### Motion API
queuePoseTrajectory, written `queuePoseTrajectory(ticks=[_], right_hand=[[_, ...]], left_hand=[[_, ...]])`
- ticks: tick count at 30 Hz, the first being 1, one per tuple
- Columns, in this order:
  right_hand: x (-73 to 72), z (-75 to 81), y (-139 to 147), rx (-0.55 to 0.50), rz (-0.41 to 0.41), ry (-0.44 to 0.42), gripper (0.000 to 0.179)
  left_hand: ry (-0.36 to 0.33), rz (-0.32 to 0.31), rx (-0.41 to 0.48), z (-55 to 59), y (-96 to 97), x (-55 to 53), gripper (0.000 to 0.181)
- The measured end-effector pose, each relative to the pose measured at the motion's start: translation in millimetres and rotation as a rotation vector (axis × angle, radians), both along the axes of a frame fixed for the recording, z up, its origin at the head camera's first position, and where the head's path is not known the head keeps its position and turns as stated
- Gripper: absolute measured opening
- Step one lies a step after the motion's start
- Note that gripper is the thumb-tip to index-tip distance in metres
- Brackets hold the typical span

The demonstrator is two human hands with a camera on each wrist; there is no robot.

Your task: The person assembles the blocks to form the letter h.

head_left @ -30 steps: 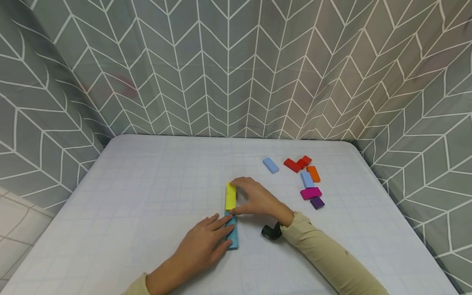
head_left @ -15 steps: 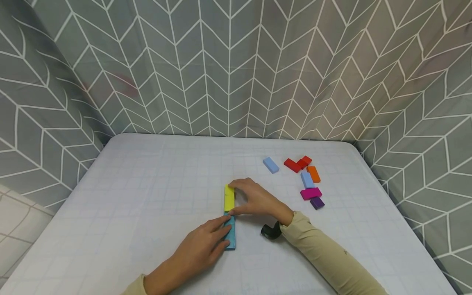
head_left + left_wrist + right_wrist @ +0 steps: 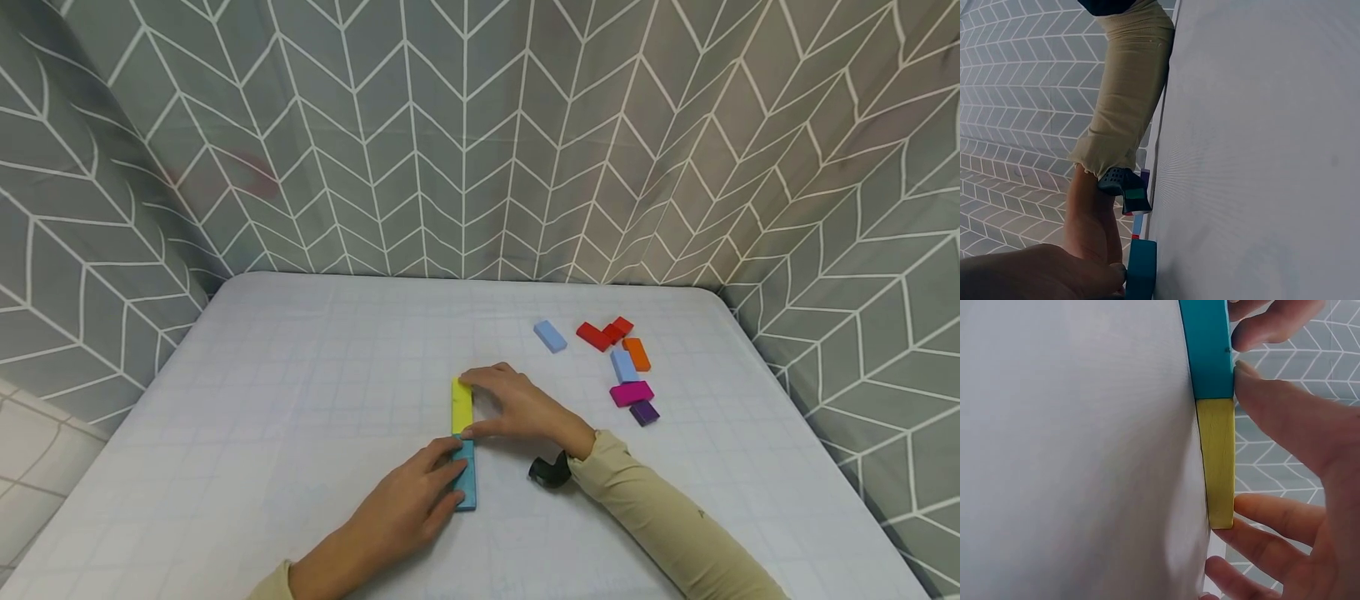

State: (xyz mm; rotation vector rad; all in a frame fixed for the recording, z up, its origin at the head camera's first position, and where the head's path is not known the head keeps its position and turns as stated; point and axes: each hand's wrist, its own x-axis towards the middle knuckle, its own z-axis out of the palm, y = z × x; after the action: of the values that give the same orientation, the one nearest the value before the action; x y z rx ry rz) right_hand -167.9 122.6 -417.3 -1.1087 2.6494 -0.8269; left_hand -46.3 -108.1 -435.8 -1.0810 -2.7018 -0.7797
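"How does the left hand (image 3: 408,504) lie?"
"Palm down at near left, fingers (image 3: 447,474) slightly parted and pointing far right, the wrist (image 3: 326,561) bare."
"And the right hand (image 3: 513,404)?"
"Arched a little farther off, thumb (image 3: 1272,403) set apart from the fingertips (image 3: 1244,501), beige-sleeved forearm (image 3: 660,508) reaching in from near right."

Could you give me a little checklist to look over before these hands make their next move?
1. Yellow block meets teal strip end to end: ok, no gap visible in the right wrist view.
2. Left hand on the teal strip: ok, fingers lie over it.
3. Right hand at the yellow block: ok, fingers at its far end, thumb by the joint.
4. Magenta block clear of both hands: ok, it lies apart.
5. Yellow and teal fastened together: cannot tell, only contact shows.
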Motion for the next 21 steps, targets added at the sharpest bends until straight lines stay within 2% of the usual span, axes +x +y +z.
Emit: queuePoseTrajectory(ticks=[7,11,14,18,21], right_hand=[[-0.4,0.7,1.0,-0.003,-0.009,0.031,0.076],[0.3,1.7,2.9,-0.006,-0.009,0.025,0.075],[0.2,4.1,6.7,-0.040,-0.013,0.030,0.073],[-2.8,10.1,20.4,-0.091,-0.074,0.043,0.069],[-6.3,15.2,37.9,-0.115,-0.155,0.058,0.065]], left_hand=[[0.010,-0.001,0.011,2.2,1.6,-2.6,0.039],[0.027,0.005,0.071,-1.3,1.7,-5.7,0.039],[0.050,0.027,0.116,-5.6,0.4,-9.6,0.046],[0.046,0.051,0.112,-9.9,-2.2,-17.0,0.057],[-0.004,0.045,0.078,-11.3,-3.4,-22.9,0.060]])
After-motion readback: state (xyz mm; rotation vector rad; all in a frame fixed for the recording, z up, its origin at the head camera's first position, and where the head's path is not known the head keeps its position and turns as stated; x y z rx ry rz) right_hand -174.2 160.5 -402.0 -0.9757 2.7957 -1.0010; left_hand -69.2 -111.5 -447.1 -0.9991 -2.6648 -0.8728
